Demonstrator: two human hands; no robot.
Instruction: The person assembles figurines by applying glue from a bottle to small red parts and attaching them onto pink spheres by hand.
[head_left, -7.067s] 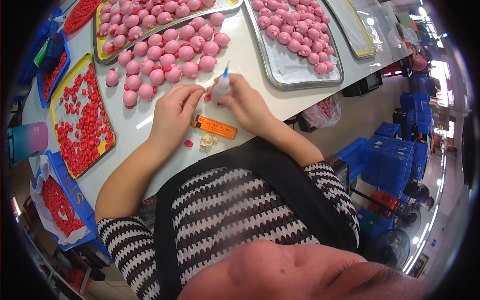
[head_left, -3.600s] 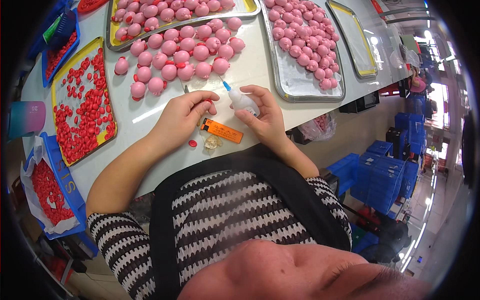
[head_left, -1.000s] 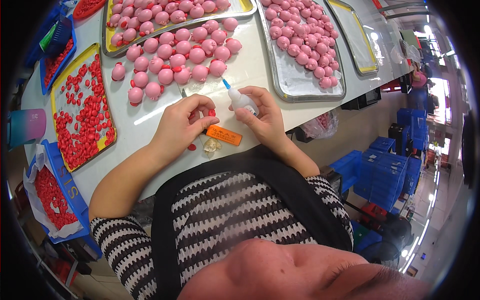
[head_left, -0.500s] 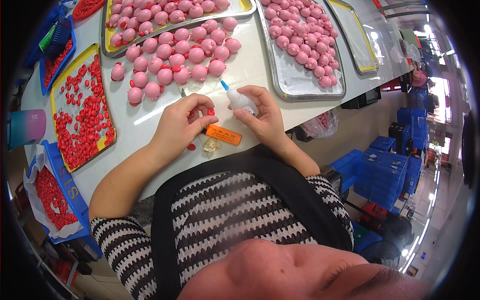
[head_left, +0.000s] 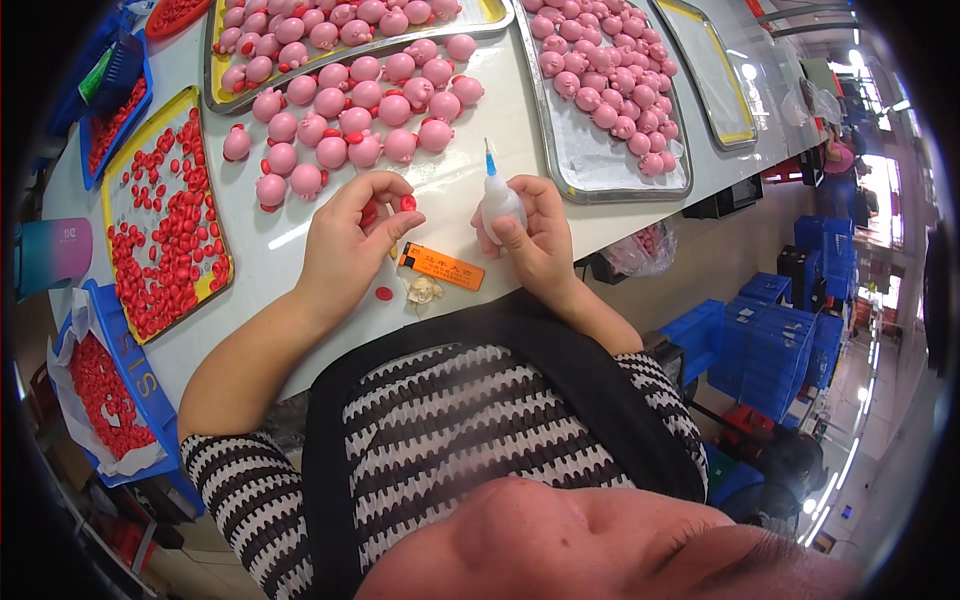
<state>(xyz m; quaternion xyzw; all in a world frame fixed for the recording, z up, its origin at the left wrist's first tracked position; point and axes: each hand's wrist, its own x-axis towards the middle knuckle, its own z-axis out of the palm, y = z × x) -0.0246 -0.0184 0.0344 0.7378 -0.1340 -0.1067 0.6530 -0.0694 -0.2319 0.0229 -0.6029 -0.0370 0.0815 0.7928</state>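
My left hand (head_left: pixel 355 225) pinches a small red oval piece (head_left: pixel 408 203) between thumb and forefinger, with more red showing inside the curled fingers. In my right hand (head_left: pixel 540 232) is a white squeeze bottle (head_left: pixel 497 203) with a blue needle tip, its tip pointing up and away from me. The bottle and the red piece are apart. On the table between my forearms lie an orange bar with a black end (head_left: pixel 445 267), a crumpled pale lump (head_left: pixel 423 291) and a single red piece (head_left: pixel 384 293). Beyond my hands sit several pink ball-shaped figures (head_left: pixel 331 152).
A yellow-lined tray of red pieces (head_left: pixel 222 272) lies to the left, near a teal-purple cup (head_left: pixel 55 250) and a blue bin (head_left: pixel 135 360). Metal trays of pink figures (head_left: pixel 682 190) stand at the back. Blue crates (head_left: pixel 765 345) are on the floor at right.
My right hand has drawn the bottle to the right, and its tip has swung from up-left to nearly straight up. My left hand has shifted slightly left and up with the red piece.
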